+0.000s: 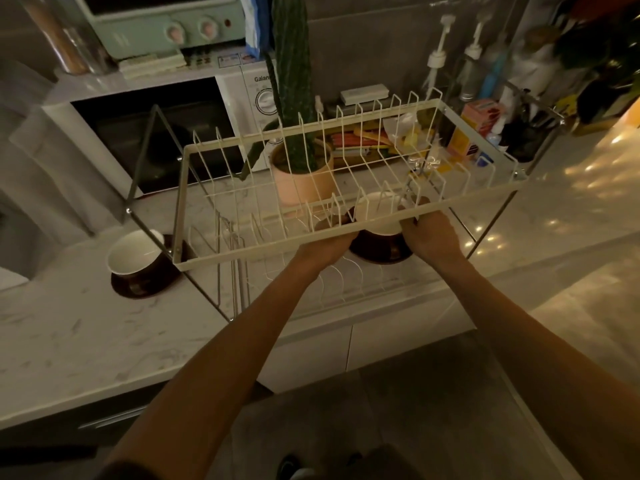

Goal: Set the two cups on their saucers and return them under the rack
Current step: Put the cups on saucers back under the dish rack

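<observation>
One cup (133,252), white inside and dark outside, stands on a dark saucer (138,287) on the marble counter, at the rack's left end and partly outside it. A second cup (377,211) sits on a dark saucer (377,252) under the right half of the white wire dish rack (263,252). My left hand (323,249) reaches under the rack's front bar at this cup's left side. My right hand (433,233) holds the cup's right side, fingers curled round it. The rack's wires hide my fingertips.
A pink plant pot (301,181) with a tall cactus stands behind the rack. A white microwave (156,133) sits at the back left under a green oven (162,22). Bottles and boxes (481,123) crowd the back right. The counter edge (381,296) runs below the rack.
</observation>
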`<state>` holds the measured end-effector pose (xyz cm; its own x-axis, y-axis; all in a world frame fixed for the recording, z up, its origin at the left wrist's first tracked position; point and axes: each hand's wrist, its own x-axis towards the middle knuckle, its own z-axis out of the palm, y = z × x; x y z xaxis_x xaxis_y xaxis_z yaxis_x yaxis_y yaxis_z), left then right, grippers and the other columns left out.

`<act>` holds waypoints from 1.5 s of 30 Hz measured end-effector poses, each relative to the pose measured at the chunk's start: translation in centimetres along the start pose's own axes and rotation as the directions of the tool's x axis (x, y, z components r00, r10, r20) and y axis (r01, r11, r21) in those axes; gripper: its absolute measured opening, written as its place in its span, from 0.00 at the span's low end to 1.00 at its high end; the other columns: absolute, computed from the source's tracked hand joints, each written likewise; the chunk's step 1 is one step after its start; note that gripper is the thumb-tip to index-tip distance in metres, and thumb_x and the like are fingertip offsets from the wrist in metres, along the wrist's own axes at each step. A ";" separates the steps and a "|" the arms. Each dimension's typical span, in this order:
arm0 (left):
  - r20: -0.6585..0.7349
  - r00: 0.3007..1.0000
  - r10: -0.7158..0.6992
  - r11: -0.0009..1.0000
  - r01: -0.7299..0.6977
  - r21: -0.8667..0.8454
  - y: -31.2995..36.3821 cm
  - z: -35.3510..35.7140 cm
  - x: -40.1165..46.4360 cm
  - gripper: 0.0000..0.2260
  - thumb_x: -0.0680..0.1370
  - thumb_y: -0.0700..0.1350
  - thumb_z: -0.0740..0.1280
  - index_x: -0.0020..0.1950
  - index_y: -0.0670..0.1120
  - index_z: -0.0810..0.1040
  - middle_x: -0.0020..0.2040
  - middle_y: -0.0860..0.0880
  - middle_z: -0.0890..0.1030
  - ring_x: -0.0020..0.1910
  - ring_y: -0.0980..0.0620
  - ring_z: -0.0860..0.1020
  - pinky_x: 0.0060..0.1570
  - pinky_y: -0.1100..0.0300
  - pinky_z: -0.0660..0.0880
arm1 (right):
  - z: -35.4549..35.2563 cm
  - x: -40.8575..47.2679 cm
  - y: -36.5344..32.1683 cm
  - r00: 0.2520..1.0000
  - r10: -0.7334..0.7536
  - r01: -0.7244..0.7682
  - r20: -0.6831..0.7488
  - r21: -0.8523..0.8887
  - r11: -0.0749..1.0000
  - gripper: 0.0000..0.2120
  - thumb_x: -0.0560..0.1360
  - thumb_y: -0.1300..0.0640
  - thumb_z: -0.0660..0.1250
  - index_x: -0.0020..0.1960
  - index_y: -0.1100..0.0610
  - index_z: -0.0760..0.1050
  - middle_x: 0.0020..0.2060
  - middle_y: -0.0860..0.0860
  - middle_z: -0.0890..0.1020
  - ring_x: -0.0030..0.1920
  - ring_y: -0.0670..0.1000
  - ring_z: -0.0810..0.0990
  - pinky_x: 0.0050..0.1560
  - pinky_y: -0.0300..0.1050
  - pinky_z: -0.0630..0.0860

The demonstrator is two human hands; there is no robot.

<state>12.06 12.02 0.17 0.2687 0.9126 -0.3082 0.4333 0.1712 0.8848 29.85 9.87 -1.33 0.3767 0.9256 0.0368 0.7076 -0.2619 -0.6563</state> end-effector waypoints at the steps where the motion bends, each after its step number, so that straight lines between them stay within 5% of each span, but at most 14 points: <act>1: 0.001 1.000 0.026 0.994 -0.026 0.105 -0.1 -0.2 -0.6 0.06 0.80 0.53 0.62 0.53 0.53 0.76 0.49 0.58 0.75 0.53 0.54 0.75 0.52 0.59 0.70 | -0.1 -0.4 -0.3 1.000 -0.021 0.021 -0.014 -0.057 0.998 0.23 0.81 0.48 0.59 0.68 0.64 0.70 0.59 0.65 0.79 0.59 0.66 0.78 0.56 0.58 0.76; 4: -0.025 0.993 0.118 0.867 -0.091 0.490 -0.6 -1.3 -2.2 0.22 0.80 0.56 0.60 0.71 0.49 0.69 0.68 0.51 0.74 0.67 0.50 0.72 0.60 0.60 0.67 | -0.4 -1.8 -1.7 0.993 -0.095 0.079 -0.065 -0.223 0.972 0.24 0.81 0.45 0.58 0.67 0.63 0.72 0.60 0.65 0.79 0.60 0.66 0.77 0.55 0.58 0.76; 9: 0.069 0.963 0.262 0.691 -0.237 0.683 -2.2 -3.2 -4.7 0.21 0.79 0.56 0.61 0.71 0.52 0.70 0.69 0.47 0.74 0.66 0.48 0.73 0.61 0.56 0.69 | -0.7 -5.1 -4.7 0.934 -0.350 0.304 -0.072 -0.357 0.883 0.18 0.81 0.49 0.60 0.61 0.60 0.77 0.54 0.61 0.82 0.54 0.63 0.80 0.48 0.52 0.76; 14: 0.254 0.962 0.100 0.501 -0.269 0.823 -3.8 -6.0 -8.6 0.25 0.79 0.59 0.58 0.75 0.55 0.63 0.71 0.47 0.71 0.68 0.47 0.71 0.65 0.51 0.69 | 0.5 -8.0 -7.0 0.866 -0.426 0.493 0.259 -0.314 0.811 0.16 0.80 0.46 0.60 0.63 0.51 0.77 0.53 0.53 0.85 0.53 0.57 0.82 0.45 0.49 0.78; 17: 0.274 0.962 -0.006 0.479 -0.238 0.845 -5.1 -7.7 -11.5 0.26 0.79 0.60 0.58 0.76 0.56 0.61 0.74 0.49 0.68 0.71 0.48 0.68 0.68 0.52 0.66 | 1.4 -9.8 -8.6 0.786 -0.368 0.572 0.497 -0.358 0.738 0.21 0.79 0.42 0.60 0.70 0.47 0.70 0.62 0.53 0.80 0.60 0.57 0.79 0.54 0.51 0.77; 21: 0.161 0.986 -0.042 0.513 -0.117 0.850 -6.8 -10.5 -15.5 0.26 0.79 0.59 0.59 0.76 0.56 0.60 0.74 0.49 0.68 0.71 0.48 0.68 0.69 0.52 0.66 | 2.6 -12.2 -11.3 0.563 -0.239 0.714 0.791 -0.320 0.623 0.28 0.79 0.40 0.60 0.76 0.44 0.60 0.71 0.52 0.72 0.68 0.56 0.72 0.60 0.50 0.71; 29: -0.073 0.981 -0.178 0.554 0.161 0.817 -11.8 -18.6 -22.5 0.26 0.79 0.59 0.59 0.76 0.57 0.59 0.75 0.49 0.66 0.73 0.48 0.66 0.70 0.51 0.63 | 6.3 -16.6 -17.6 0.402 -0.332 0.824 0.853 -0.179 0.537 0.28 0.79 0.40 0.60 0.77 0.45 0.60 0.72 0.50 0.72 0.69 0.54 0.71 0.60 0.48 0.70; 34: -0.187 0.947 -0.261 0.544 0.304 0.782 -14.4 -23.0 -25.2 0.26 0.80 0.59 0.58 0.77 0.55 0.58 0.76 0.49 0.64 0.74 0.47 0.64 0.71 0.50 0.62 | 9.1 -18.1 -20.9 0.439 -0.410 0.794 0.800 -0.131 0.593 0.28 0.78 0.38 0.60 0.75 0.45 0.63 0.70 0.51 0.73 0.67 0.54 0.73 0.61 0.52 0.73; 39: -0.293 0.914 -0.282 0.536 0.403 0.742 -16.3 -26.5 -25.6 0.26 0.79 0.60 0.58 0.76 0.56 0.59 0.76 0.49 0.65 0.74 0.47 0.64 0.70 0.49 0.62 | 12.8 -18.4 -22.9 0.565 -0.486 0.677 0.666 -0.038 0.735 0.29 0.78 0.39 0.60 0.76 0.48 0.62 0.70 0.52 0.74 0.65 0.54 0.76 0.61 0.52 0.75; 42: -0.357 0.909 -0.214 0.611 0.410 0.677 -17.4 -28.3 -24.7 0.26 0.79 0.61 0.59 0.75 0.55 0.63 0.73 0.47 0.70 0.70 0.46 0.70 0.68 0.48 0.67 | 14.8 -17.4 -24.2 0.645 -0.415 0.483 0.641 0.078 0.872 0.30 0.78 0.39 0.61 0.76 0.49 0.61 0.70 0.53 0.74 0.67 0.55 0.75 0.64 0.53 0.73; 45: -0.452 0.875 -0.173 0.807 0.389 0.444 -17.7 -29.4 -22.8 0.24 0.78 0.59 0.62 0.73 0.53 0.68 0.67 0.45 0.76 0.65 0.46 0.74 0.64 0.53 0.69 | 16.9 -15.9 -25.3 0.730 -0.317 0.281 0.606 0.156 0.947 0.30 0.77 0.40 0.62 0.75 0.51 0.62 0.68 0.53 0.76 0.65 0.55 0.76 0.64 0.55 0.74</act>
<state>-27.07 -0.94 1.81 -0.2288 0.9367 -0.2650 0.8364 0.3284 0.4388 -4.15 6.38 2.02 -0.3116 0.9238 -0.2223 0.6827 0.0549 -0.7287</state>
